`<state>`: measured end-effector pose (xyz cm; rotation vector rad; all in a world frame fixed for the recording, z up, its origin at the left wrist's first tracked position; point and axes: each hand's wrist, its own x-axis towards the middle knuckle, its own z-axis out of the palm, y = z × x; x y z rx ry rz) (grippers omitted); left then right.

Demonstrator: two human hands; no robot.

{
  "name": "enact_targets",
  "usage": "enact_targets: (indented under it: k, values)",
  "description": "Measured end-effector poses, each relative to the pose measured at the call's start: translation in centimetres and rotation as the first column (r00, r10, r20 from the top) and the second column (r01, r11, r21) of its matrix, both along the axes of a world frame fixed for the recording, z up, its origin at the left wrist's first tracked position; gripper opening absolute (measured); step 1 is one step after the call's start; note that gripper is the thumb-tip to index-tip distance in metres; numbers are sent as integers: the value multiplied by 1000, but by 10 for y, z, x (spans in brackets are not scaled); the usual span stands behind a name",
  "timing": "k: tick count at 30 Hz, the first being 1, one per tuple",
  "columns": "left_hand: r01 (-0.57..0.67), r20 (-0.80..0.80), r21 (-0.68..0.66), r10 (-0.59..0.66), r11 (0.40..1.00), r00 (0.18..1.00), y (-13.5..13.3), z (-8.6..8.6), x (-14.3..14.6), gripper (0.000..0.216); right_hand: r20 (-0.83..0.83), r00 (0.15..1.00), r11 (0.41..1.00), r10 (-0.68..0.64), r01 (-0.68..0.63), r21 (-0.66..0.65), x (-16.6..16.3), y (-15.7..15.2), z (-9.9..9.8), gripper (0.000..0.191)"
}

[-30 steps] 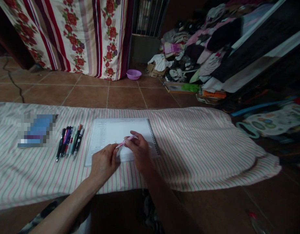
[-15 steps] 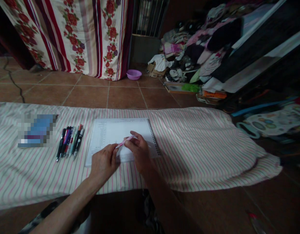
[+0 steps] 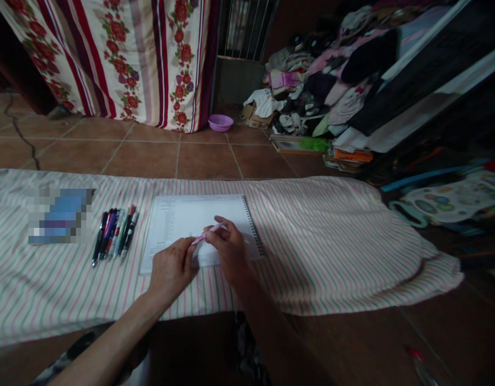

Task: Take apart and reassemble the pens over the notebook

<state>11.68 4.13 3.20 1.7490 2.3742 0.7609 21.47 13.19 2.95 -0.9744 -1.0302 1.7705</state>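
Observation:
A slim pink and white pen is held slantwise between both my hands, above the notebook. My left hand pinches its lower left end between thumb and fingers. At the upper right part, the thumb and fingers of my right hand close on it. Under the hands lies an open spiral notebook with a white page, its wire binding on the right and printed lines along the left. Left of the notebook several pens lie side by side in a row, black, purple, pale green and other colours.
A striped cloth covers the low table. At its left lies a blurred blue item. Beyond are a tiled floor, a floral curtain, a purple basin and a heap of clothes at the back right.

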Motion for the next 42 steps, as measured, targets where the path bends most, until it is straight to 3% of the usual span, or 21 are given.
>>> enact_targets:
  k: [5, 9, 12, 17, 23, 26, 30, 35, 42]
  values:
    - [-33, 41, -14, 33, 999, 999, 0, 3, -1, 36, -110, 994, 999, 21, -26, -39, -2, -4, 3, 59]
    - [-17, 12, -28, 18, 999, 1000, -1, 3, 0, 36, 103, 994, 999, 37, -34, -29, -2, -6, 4, 57]
    - [-2, 3, -22, 2, 1000, 1000, -1, 2, 0, 36, 152, 987, 998, 52, -58, 34, 0, -5, 4, 45]
    - [7, 29, -16, -7, 1000, 1000, 1, 1, 1, 37, 45, 999, 999, 29, -31, 44, 1, -1, 2, 45]
    - [-21, 78, -4, 21, 1000, 997, 1, -1, -2, 36, -99, 982, 987, 163, -163, 7, 4, 0, 3, 61]
    - [-16, 61, 18, 15, 1000, 998, 0, -2, -4, 36, 7, 990, 990, 143, -143, -14, 2, -2, 2, 66]
    - [11, 26, 40, -12, 999, 1000, -1, -3, -3, 37, 144, 985, 994, 99, -106, 41, 1, -2, 1, 52]
    - [15, 43, 24, -16, 1000, 999, 0, 0, -2, 37, 49, 997, 998, 54, -56, 38, 2, 0, 1, 48]
    - [-23, 90, 34, 19, 999, 996, 1, -1, -5, 36, -102, 982, 984, 162, -168, -51, 3, -1, 5, 58]
